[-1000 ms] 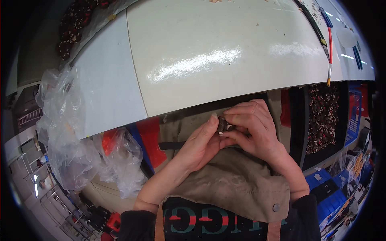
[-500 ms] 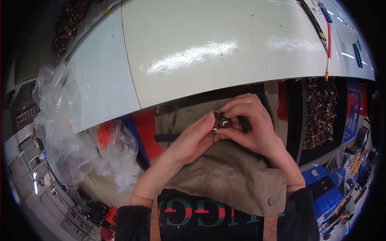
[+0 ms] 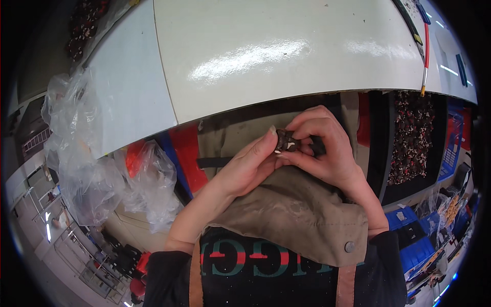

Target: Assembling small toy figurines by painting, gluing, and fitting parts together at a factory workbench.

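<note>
While both hands (image 3: 250, 168) (image 3: 336, 156) pinch it, the dark lump (image 3: 287, 140) lies lengthwise roughly left-to-right.

We're in a workshop, by the look: we've a white worktable (image 3: 317, 25) w/ a paintbrush (image 3: 426, 56), a blk tray (image 3: 439, 135) of many small dark pcs (image 3: 411, 138), a blue crate (image 3: 451, 148), metal racks (image 3: 66, 251) in bkgd.

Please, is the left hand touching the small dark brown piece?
Touching. The head view shows the left hand with its thumb tip against the left edge of the small dark brown piece.
</note>
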A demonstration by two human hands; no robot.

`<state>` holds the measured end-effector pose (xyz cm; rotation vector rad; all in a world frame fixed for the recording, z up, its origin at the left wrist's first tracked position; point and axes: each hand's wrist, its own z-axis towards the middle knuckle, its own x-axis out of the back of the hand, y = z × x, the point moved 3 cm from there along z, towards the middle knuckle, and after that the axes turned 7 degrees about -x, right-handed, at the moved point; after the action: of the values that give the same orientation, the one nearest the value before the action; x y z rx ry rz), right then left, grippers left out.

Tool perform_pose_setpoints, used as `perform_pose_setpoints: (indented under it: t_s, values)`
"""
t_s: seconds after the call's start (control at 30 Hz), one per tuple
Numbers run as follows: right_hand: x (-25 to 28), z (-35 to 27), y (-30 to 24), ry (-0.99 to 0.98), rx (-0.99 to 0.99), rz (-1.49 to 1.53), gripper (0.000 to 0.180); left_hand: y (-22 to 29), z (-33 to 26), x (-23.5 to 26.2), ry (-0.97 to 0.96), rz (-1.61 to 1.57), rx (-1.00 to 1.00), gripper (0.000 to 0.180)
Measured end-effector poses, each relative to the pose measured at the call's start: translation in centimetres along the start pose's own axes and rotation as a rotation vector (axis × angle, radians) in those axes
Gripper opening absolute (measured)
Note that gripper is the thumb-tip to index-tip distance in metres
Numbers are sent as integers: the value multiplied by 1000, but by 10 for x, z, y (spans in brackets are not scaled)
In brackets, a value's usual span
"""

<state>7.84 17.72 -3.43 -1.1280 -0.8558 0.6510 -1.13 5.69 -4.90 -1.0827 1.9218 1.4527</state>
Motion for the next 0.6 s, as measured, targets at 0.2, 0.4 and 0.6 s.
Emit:
perform_pose_setpoints:
  t_s: [0.2, 0.4, 0.6]
  values:
    - [0, 1, 2, -1, 14, 7, 37, 0, -1, 0, 12, 3, 11, 54]
    - [3, 0, -3, -40, 88, -66, 41, -2, -2, 0, 2, -20, 23, 55]
    - [5, 4, -8, -11, 90, -71, 35, -1, -1, -2, 16, -35, 17, 53]
